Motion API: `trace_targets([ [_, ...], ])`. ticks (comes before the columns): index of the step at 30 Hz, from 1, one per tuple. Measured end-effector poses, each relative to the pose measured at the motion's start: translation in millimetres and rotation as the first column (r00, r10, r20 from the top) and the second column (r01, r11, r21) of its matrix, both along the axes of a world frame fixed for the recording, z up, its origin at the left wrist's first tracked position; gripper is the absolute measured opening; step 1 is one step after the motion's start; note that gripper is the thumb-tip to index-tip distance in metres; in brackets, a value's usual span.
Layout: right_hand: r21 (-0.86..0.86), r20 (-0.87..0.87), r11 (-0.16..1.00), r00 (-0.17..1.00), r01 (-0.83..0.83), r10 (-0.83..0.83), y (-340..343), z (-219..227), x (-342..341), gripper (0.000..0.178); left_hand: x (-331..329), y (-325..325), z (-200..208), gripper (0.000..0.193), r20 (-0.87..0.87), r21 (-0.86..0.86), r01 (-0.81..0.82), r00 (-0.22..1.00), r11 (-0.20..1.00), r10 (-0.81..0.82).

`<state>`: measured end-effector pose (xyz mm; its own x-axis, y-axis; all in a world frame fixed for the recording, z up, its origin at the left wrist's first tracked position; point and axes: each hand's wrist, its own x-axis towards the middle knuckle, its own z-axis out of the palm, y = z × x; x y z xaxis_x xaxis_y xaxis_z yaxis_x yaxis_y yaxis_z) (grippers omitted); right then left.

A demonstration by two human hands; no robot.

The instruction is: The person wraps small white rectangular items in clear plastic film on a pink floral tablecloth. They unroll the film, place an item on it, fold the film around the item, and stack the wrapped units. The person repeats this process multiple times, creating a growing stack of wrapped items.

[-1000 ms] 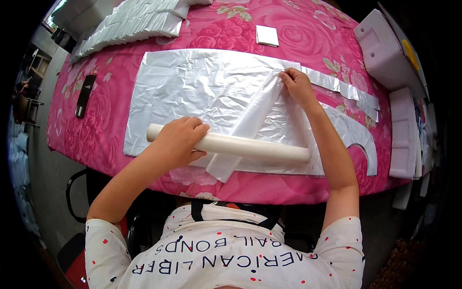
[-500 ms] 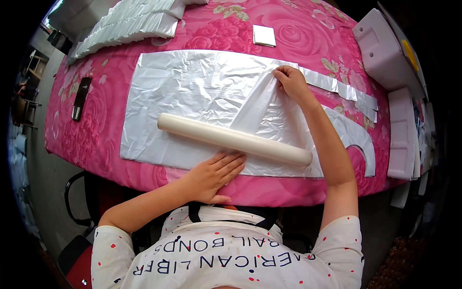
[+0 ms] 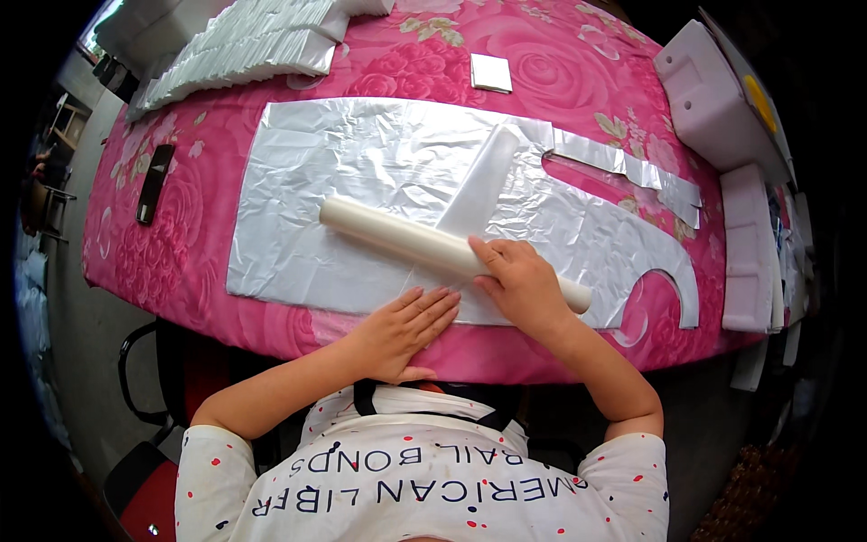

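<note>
A thin white plastic apron (image 3: 334,154) lies spread on the table, slightly wrinkled, with its neck and strap end at the right. Across it rests a smooth white roll (image 3: 388,230), tilted down to the right. My right hand (image 3: 528,289) is closed over the right part of this roll, thumb on the near side. From under the roll, a folded flap of film (image 3: 479,185) slants up toward the far edge. My left hand (image 3: 411,330) lies flat on the apron's near edge, fingers stretched out, holding nothing.
A pink floral cloth (image 3: 397,63) covers the table. Stacked folded white film packs (image 3: 244,54) stand at the far left, and a single small folded pack (image 3: 490,73) lies at the back. A dark phone-like object (image 3: 155,185) is at the left; white foam boxes (image 3: 750,244) line the right.
My right hand has let go of the flap's far corner and come down onto the roll. The roll has shifted slightly right, its left end a little farther away. My left hand stays put.
</note>
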<state>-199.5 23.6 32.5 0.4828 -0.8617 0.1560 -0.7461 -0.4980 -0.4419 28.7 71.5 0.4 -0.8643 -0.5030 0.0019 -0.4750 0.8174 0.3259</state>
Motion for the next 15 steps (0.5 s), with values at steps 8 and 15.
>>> trace_targets([
  [8,-0.224,-0.071,0.84,0.851,0.495,-0.52,-52.8,-8.1,-111.0,0.047,10.7,-20.1,12.6,0.084,-0.142,0.101,0.023,0.99,0.995,-0.008],
  [15,-0.078,0.056,0.994,0.996,0.074,-0.07,-8.7,0.6,-65.4,0.053,-3.9,-13.2,5.2,0.082,-0.064,0.033,0.001,0.998,0.999,0.001],
])
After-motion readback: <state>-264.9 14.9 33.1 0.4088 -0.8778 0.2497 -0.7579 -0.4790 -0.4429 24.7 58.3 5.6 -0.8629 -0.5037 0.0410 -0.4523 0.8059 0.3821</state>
